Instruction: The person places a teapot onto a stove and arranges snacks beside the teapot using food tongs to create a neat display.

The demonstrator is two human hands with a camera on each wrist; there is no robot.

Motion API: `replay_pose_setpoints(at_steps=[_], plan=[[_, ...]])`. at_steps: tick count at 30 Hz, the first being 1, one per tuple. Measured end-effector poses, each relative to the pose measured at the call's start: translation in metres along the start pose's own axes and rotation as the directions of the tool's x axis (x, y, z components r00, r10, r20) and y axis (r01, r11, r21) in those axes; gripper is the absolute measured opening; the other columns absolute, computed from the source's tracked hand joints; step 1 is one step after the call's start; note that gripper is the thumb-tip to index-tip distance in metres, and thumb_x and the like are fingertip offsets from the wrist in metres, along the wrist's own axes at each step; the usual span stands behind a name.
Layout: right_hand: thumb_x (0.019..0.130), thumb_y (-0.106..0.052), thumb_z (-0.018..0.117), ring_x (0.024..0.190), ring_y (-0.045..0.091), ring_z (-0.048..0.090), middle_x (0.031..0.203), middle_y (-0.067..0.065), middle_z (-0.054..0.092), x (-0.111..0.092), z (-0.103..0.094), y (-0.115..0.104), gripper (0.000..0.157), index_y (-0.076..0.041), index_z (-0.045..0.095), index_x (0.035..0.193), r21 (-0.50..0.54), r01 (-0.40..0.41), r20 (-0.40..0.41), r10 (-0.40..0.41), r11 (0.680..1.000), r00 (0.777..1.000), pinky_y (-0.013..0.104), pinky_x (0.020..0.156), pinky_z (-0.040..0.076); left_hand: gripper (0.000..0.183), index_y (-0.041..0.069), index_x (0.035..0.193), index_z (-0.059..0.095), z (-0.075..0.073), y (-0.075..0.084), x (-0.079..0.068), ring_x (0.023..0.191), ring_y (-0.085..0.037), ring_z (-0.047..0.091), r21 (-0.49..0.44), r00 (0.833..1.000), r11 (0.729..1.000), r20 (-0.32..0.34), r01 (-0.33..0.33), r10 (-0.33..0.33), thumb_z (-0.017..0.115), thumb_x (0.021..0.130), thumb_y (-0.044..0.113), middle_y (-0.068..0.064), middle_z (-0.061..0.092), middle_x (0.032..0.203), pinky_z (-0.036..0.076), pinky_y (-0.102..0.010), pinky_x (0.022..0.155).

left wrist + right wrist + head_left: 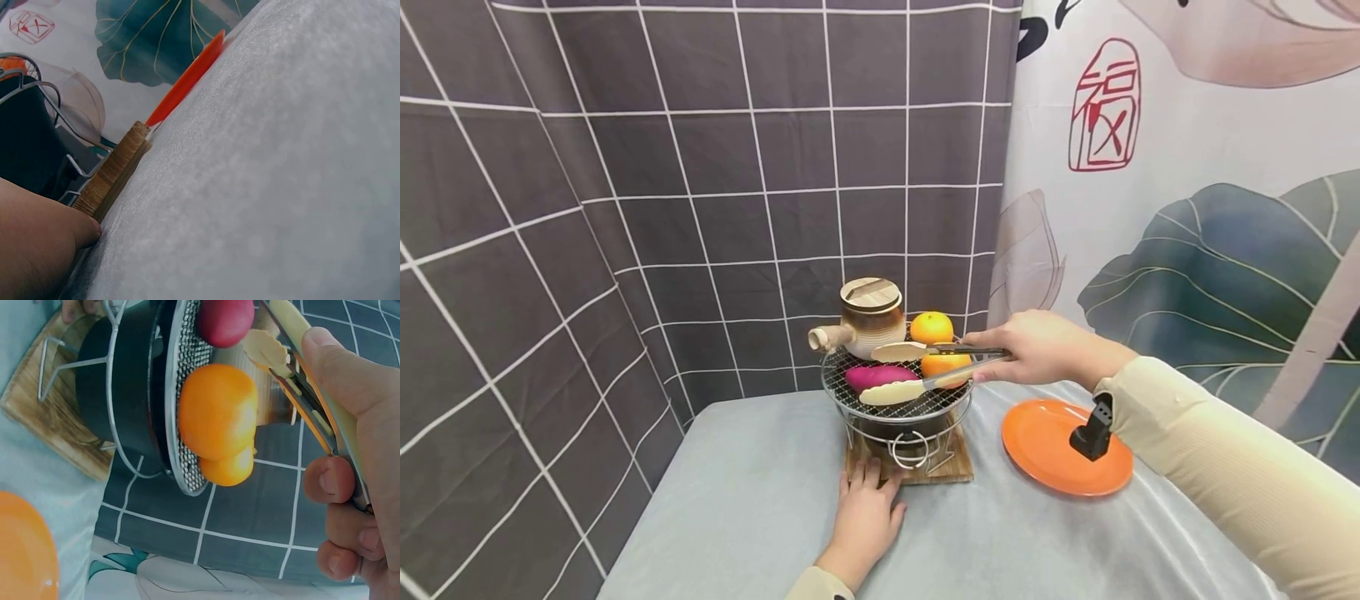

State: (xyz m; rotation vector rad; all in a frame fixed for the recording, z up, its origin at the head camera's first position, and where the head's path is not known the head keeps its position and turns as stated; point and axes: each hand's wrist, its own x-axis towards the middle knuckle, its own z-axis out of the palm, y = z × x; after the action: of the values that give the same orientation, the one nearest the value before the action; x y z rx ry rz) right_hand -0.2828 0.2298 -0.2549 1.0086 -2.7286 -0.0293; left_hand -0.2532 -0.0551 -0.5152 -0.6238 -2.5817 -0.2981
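Note:
My right hand (1041, 346) grips a pair of tongs (887, 393) with pale scalloped tips, spread apart above the round mesh grill (917, 408). Between and below the tips lies a purple sweet potato (868, 377). An orange fruit (217, 411) sits on the mesh beneath the tongs, and a second orange fruit (932, 326) is behind it. The fingers of my left hand (863, 518) lie spread on the front left edge of the wooden board (958, 468) under the stove; its thumb is beside the board's edge in the left wrist view.
A small clay pot (872, 333) with a wooden lid and side handle stands at the back of the grill. An orange plate (1037, 433) lies on the grey-blue cloth to the right. A dark gridded curtain (790, 225) hangs close behind the stove.

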Motion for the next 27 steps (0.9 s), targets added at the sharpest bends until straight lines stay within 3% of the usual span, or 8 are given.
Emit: replay_pose_setpoints(at_steps=[6,15,21,27], plan=[[0.089,-0.055,0.070,0.063,0.009,0.060,0.068,-0.014,0.063,-0.008,-0.012,0.002,0.060,-0.016,0.066,0.136,-0.024,-0.010,-0.043,0.009,1.000,0.999,0.041,0.060,0.052,0.042,0.018,0.123,0.073,0.002,0.000,0.000,0.126,-0.045,0.054,-0.006,1.000,1.000,-0.007,-0.007,0.007,0.080,0.083,0.031,-0.021,0.062,0.131,0.042,-0.069,0.097],[0.089,-0.054,0.071,0.056,0.010,0.046,0.055,-0.014,0.045,-0.026,-0.029,0.017,0.064,-0.016,0.063,0.140,-0.047,-0.094,-0.100,0.088,0.994,0.991,0.034,0.054,0.042,0.044,0.018,0.124,0.073,0.003,0.001,-0.001,0.126,-0.045,0.055,0.006,1.000,1.000,-0.007,-0.010,0.010,0.080,0.083,0.031,-0.021,0.062,0.131,0.043,-0.068,0.097],[0.090,-0.053,0.070,0.057,0.011,0.046,0.056,-0.010,0.045,-0.041,-0.039,0.034,0.068,-0.012,0.058,0.143,-0.032,-0.168,-0.110,0.164,0.985,0.980,0.033,0.053,0.040,0.044,0.018,0.124,0.072,0.003,0.002,-0.002,0.127,-0.045,0.054,-0.006,1.000,1.000,0.009,0.004,-0.004,0.079,0.083,0.031,-0.021,0.062,0.132,0.042,-0.068,0.098],[0.092,-0.055,0.067,0.058,0.012,0.048,0.058,-0.008,0.048,-0.059,-0.041,0.056,0.067,-0.014,0.057,0.144,-0.034,-0.280,-0.111,0.275,0.959,0.955,0.034,0.054,0.041,0.044,0.019,0.125,0.072,0.001,0.002,0.000,0.125,-0.045,0.055,0.014,1.000,1.000,-0.010,-0.001,0.001,0.079,0.083,0.031,-0.020,0.063,0.130,0.043,-0.068,0.097]])
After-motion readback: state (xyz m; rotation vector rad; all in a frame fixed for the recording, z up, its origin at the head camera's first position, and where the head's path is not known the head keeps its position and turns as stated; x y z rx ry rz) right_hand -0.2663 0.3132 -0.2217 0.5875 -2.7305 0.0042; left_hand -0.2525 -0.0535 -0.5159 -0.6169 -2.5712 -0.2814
